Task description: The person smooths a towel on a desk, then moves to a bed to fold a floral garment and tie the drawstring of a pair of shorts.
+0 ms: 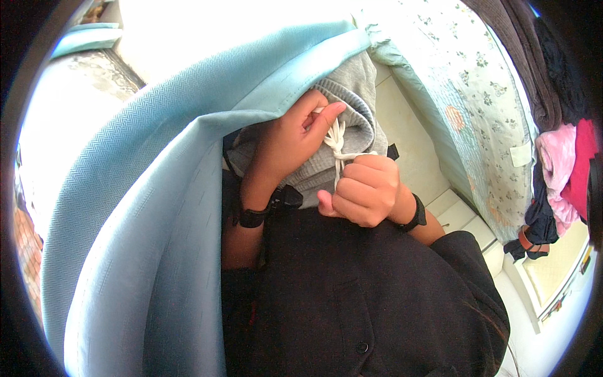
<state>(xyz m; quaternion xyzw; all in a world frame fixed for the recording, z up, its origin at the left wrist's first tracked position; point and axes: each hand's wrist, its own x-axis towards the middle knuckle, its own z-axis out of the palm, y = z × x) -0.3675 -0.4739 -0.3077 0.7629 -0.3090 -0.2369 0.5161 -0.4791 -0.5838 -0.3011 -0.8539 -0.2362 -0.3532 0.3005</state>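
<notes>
A grey knit garment (370, 75) with a ribbed edge lies bunched in front of my body. From it comes a white drawstring cord (337, 143), gathered in loops with a knot in the middle. My left hand (292, 141) pinches the upper loops between thumb and curled fingers. Lower and to the right, my right hand (367, 188) is closed in a fist around another part of the cord, which passes under its fingers. Both wrists wear black bands. The cord inside each grip is hidden.
A light blue curtain (169, 163) hangs along my left and over the garment's far side. Floral bedding (465, 94) drapes at the right, above pale floor tiles (408, 116). Pink cloth (556, 154) and dark clothes hang at the far right.
</notes>
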